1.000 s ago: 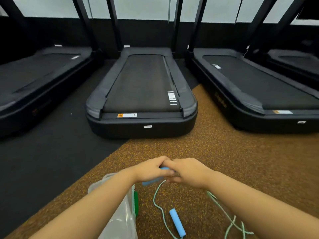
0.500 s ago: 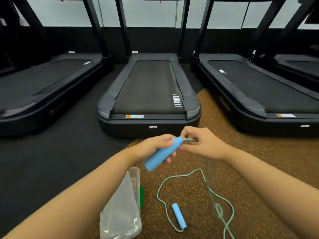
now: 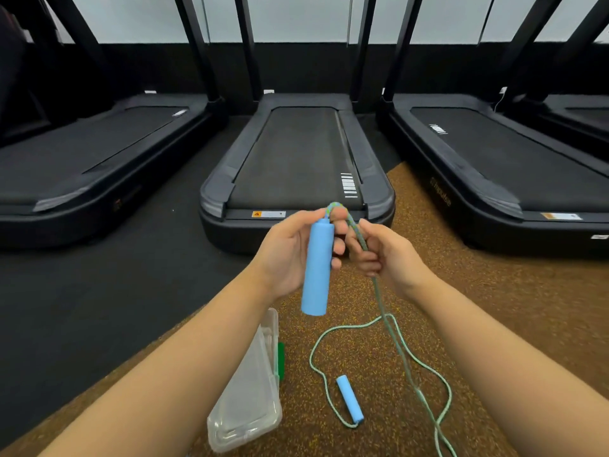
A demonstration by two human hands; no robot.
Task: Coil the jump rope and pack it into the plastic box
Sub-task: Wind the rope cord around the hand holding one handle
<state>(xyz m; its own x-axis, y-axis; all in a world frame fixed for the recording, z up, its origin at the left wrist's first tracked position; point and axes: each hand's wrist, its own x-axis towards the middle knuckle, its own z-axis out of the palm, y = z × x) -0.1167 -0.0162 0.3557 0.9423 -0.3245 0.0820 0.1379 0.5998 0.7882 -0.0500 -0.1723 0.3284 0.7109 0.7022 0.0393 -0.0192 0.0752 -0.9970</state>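
Rope [image 3: 392, 328] had begun to turn: half a second earlier the blue handle [image 3: 317, 267] lay slanted in the left hand [image 3: 290, 255] with the cord leaving its tip sideways, and now it stood nearly upright, raised in front of the middle treadmill [image 3: 296, 159], with the cord bent over its top in a small loop. The left hand was clenched around that handle; the right hand [image 3: 385, 255], just beside it, pinched the cord a little below the loop. This looked like the first wrap of the coil, so packing was far off. Most of the cord trailed slack down to the brown floor [image 3: 494, 308], where the second handle [image 3: 350, 403] lay near the bottom of the view. The plastic box [image 3: 250, 390] sat left of it, lid apparently shut.
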